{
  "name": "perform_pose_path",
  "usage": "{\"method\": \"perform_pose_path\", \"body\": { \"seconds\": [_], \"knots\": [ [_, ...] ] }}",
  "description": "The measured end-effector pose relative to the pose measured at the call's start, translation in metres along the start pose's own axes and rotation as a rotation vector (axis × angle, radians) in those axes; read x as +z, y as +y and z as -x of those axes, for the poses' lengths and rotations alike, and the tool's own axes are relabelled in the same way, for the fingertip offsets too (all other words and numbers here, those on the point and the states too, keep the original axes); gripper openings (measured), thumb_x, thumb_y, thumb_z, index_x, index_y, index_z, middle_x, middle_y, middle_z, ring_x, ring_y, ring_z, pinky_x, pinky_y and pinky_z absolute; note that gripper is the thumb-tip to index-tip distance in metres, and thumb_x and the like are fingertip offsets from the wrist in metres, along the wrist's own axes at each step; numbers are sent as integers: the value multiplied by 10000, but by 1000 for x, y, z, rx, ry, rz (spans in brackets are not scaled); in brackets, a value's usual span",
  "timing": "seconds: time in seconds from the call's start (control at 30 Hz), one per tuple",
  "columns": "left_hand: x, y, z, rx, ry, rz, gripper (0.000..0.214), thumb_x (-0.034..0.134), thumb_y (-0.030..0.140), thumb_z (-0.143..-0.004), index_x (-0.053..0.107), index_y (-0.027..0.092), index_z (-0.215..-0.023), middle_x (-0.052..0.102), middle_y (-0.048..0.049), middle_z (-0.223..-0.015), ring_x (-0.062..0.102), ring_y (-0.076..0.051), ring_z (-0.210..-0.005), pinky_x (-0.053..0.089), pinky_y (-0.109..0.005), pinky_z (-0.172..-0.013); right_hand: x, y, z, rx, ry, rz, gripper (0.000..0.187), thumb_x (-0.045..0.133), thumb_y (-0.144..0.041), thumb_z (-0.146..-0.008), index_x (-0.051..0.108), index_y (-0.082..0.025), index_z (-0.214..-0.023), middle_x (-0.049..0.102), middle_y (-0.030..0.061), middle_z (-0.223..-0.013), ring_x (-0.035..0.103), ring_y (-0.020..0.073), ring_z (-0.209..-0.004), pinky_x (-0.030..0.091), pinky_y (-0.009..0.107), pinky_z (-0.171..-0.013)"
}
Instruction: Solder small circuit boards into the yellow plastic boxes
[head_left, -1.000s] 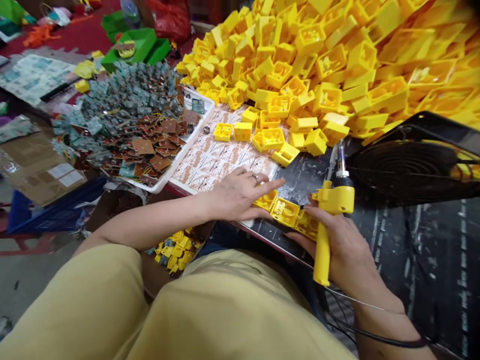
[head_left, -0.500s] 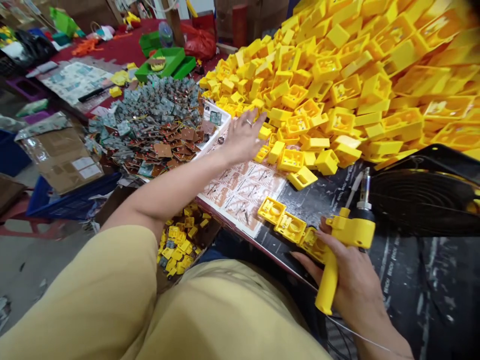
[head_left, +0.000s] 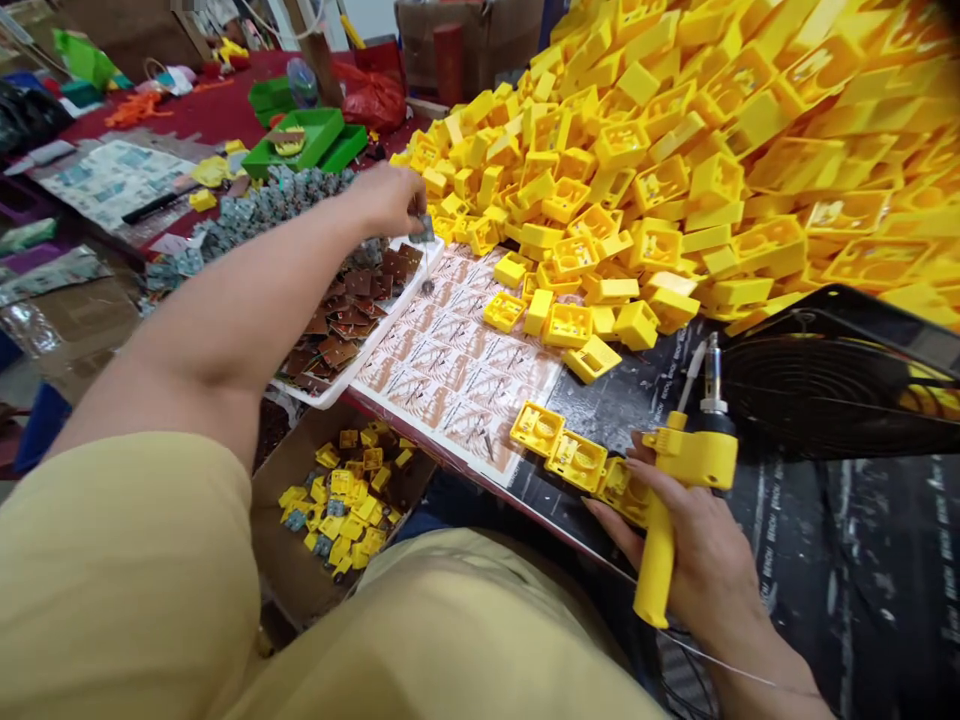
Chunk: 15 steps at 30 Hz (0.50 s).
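My left hand reaches over the far end of the white tray, fingers pinched on a small grey-green circuit board. A small dark round part appears just below that board, near the tray's edge. My right hand is wrapped round the handle of a yellow soldering gun, its metal tip pointing away from me. Beside the right fingers, a row of three open yellow plastic cases lies along the table's near edge. The nearest case is partly hidden by the hand.
A large heap of yellow cases covers the back and right. Brown and grey circuit boards fill the tray. A black fan-like frame stands at right. Below the edge, a cardboard box holds yellow pieces. Green trays sit behind.
My left hand has moved left from the edge of the yellow heap to the tray and closed on a circuit board. The right hand keeps holding the soldering gun. The view has shifted slightly.
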<state>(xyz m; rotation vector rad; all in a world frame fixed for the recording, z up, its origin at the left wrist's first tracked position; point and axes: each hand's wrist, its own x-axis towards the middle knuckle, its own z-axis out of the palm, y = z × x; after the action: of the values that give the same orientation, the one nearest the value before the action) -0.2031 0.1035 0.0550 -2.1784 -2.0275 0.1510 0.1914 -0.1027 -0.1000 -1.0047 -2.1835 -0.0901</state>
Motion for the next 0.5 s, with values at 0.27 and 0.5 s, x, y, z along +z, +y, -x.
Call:
{"method": "perform_pose_path", "body": {
  "seconds": [0.27, 0.5],
  "knots": [
    [-67, 17, 22, 278, -9, 47, 457, 533, 322, -911, 700, 55, -1241, 734, 26, -1013, 705, -204, -1053, 511, -464, -942, -11, -11, -13, 17, -18, -24, 606, 770, -389, -868, 499, -196, -1375, 690, 87, -1001, 687, 245, -841, 564, 386, -750],
    [-29, 87, 55, 597, -127, 0, 366, 689, -60, -744, 825, 252, -878, 754, 42, -711, 674, -163, -757, 578, -404, -917, 9, -38, -44, 4, -113, -42, 465, 657, -447, -944, 513, -210, -1317, 647, 38, -904, 661, 239, -834, 574, 456, -858]
  ]
}}
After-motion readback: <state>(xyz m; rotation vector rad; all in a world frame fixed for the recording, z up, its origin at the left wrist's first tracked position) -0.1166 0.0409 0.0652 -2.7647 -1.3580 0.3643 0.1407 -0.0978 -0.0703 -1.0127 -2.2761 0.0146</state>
